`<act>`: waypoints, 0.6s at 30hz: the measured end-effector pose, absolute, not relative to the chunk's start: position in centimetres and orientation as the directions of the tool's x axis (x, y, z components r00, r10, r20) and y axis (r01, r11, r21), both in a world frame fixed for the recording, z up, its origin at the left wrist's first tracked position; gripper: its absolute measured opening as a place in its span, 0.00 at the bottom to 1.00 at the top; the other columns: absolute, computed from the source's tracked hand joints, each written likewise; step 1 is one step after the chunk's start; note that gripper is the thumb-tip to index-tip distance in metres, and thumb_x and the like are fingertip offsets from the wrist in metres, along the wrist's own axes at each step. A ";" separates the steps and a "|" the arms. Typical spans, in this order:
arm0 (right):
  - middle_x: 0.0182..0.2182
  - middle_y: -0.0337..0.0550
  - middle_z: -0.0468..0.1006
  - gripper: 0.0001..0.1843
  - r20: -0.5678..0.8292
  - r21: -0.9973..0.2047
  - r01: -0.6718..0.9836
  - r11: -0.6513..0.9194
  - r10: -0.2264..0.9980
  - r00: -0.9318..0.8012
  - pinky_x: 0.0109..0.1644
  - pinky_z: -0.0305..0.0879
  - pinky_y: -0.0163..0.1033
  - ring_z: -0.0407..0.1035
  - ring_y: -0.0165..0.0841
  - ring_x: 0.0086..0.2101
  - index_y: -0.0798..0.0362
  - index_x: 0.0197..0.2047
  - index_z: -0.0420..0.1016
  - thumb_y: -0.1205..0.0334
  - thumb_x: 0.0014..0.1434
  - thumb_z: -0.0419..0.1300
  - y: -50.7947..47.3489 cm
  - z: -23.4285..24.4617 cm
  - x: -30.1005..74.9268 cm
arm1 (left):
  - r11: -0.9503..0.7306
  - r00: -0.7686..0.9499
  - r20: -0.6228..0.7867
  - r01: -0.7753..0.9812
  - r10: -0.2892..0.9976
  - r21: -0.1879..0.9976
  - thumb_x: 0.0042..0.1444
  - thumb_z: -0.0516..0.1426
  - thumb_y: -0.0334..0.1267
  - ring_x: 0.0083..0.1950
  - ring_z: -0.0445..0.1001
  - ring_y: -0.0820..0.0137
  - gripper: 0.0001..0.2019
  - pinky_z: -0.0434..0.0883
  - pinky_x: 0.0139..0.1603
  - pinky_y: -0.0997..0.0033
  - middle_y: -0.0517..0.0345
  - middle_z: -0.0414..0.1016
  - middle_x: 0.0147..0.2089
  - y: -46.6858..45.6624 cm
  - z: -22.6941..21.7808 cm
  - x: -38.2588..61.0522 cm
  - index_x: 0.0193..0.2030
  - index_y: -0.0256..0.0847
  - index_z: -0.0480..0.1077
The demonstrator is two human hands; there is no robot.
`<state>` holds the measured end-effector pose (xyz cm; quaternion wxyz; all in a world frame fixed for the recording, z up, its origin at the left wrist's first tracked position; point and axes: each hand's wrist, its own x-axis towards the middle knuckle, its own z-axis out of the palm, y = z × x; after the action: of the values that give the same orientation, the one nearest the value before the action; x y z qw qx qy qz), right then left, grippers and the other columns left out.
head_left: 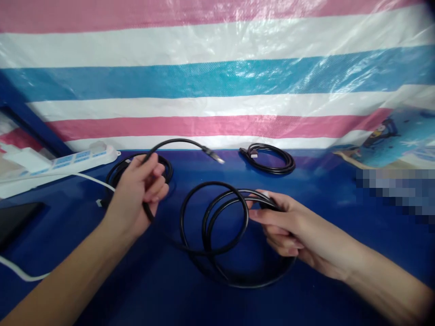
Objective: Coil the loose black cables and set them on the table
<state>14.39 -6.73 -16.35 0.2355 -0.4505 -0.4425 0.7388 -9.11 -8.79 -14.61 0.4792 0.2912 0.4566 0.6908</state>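
Observation:
A black USB cable (183, 222) hangs in loose loops between my two hands, over the blue table. My left hand (139, 190) is closed around it near one end. From those fingers the cable arcs up and to the right, ending in a metal-tipped plug (215, 156) that points right. My right hand (285, 224) is closed on the gathered loops, pinching them between thumb and fingers. Behind my left hand lies another coiled black cable (168, 170), partly hidden by it. A third coiled black cable (287, 163), with its USB plug showing, rests at the back of the table.
On the left stand a white power strip (86, 156) and a dark flat device (20, 219), with a white cord (91, 179) nearby. A striped plastic sheet (217, 77) hangs behind the blue table (322, 185). A blue printed item (397, 136) is at the right.

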 end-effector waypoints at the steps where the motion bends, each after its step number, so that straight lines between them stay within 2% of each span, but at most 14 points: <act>1: 0.16 0.26 0.49 0.15 -0.483 -0.852 0.088 -0.517 0.709 -0.514 0.17 0.37 0.25 0.40 0.16 0.15 0.52 0.38 0.65 0.57 0.52 0.65 -6.8 -16.4 14.4 | -0.121 -0.382 -0.064 -0.442 0.922 0.889 0.60 0.50 0.30 0.13 0.46 0.86 0.09 0.50 0.13 0.83 0.68 0.60 0.23 -8.6 -14.6 -9.5 0.28 0.39 0.57; 6: 0.17 0.25 0.47 0.16 -0.552 -0.814 0.178 -0.553 0.641 -0.533 0.17 0.33 0.24 0.38 0.15 0.15 0.51 0.41 0.64 0.56 0.53 0.64 -6.8 -16.1 14.6 | -0.058 -0.339 -0.186 -0.596 0.922 0.801 0.63 0.45 0.31 0.14 0.51 0.83 0.10 0.54 0.15 0.80 0.65 0.62 0.23 -8.1 -15.0 -10.2 0.32 0.36 0.64; 10: 0.17 0.26 0.47 0.18 -0.561 -0.815 0.204 -0.543 0.651 -0.511 0.17 0.35 0.24 0.39 0.15 0.15 0.51 0.43 0.65 0.55 0.52 0.64 -6.8 -16.1 14.7 | -0.105 -0.294 -0.104 -0.617 0.950 0.780 0.64 0.44 0.39 0.15 0.52 0.82 0.14 0.56 0.16 0.79 0.64 0.65 0.24 -8.4 -14.5 -10.0 0.38 0.37 0.69; 12: 0.18 0.26 0.48 0.18 -0.543 -0.826 0.189 -0.531 0.664 -0.514 0.17 0.35 0.24 0.40 0.15 0.15 0.51 0.43 0.65 0.56 0.52 0.64 -6.8 -16.3 14.8 | -0.113 -0.231 -0.033 -0.590 0.972 0.800 0.65 0.44 0.45 0.17 0.56 0.80 0.17 0.59 0.18 0.78 0.62 0.68 0.26 -8.9 -14.0 -9.6 0.43 0.43 0.71; 14: 0.17 0.26 0.50 0.15 -0.515 -0.843 0.160 -0.513 0.685 -0.516 0.16 0.36 0.23 0.40 0.15 0.15 0.52 0.42 0.64 0.59 0.51 0.63 -6.9 -16.5 14.8 | -0.110 -0.139 0.044 -0.511 0.989 0.852 0.62 0.46 0.51 0.21 0.63 0.76 0.17 0.63 0.21 0.75 0.61 0.72 0.28 -9.6 -13.7 -8.9 0.46 0.51 0.73; 15: 0.17 0.26 0.51 0.14 -0.503 -0.850 0.150 -0.505 0.695 -0.513 0.16 0.37 0.23 0.41 0.15 0.15 0.52 0.41 0.64 0.62 0.51 0.61 -6.9 -16.6 14.8 | -0.102 -0.078 0.076 -0.430 0.994 0.897 0.60 0.49 0.52 0.24 0.67 0.73 0.16 0.65 0.24 0.74 0.59 0.73 0.29 -9.9 -13.7 -8.5 0.45 0.51 0.74; 18: 0.16 0.27 0.52 0.09 -0.491 -0.861 0.145 -0.488 0.722 -0.487 0.16 0.39 0.22 0.41 0.15 0.15 0.53 0.38 0.64 0.64 0.52 0.59 -6.8 -17.0 14.5 | -0.068 0.086 0.070 -0.018 0.994 0.997 0.55 0.58 0.47 0.36 0.73 0.70 0.12 0.68 0.37 0.75 0.55 0.77 0.36 -10.8 -14.3 -7.1 0.37 0.43 0.78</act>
<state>14.55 -6.79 -16.97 0.1990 -0.4658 -0.4652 0.7259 -7.06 -10.78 -14.26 0.5075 0.5344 0.4564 0.4986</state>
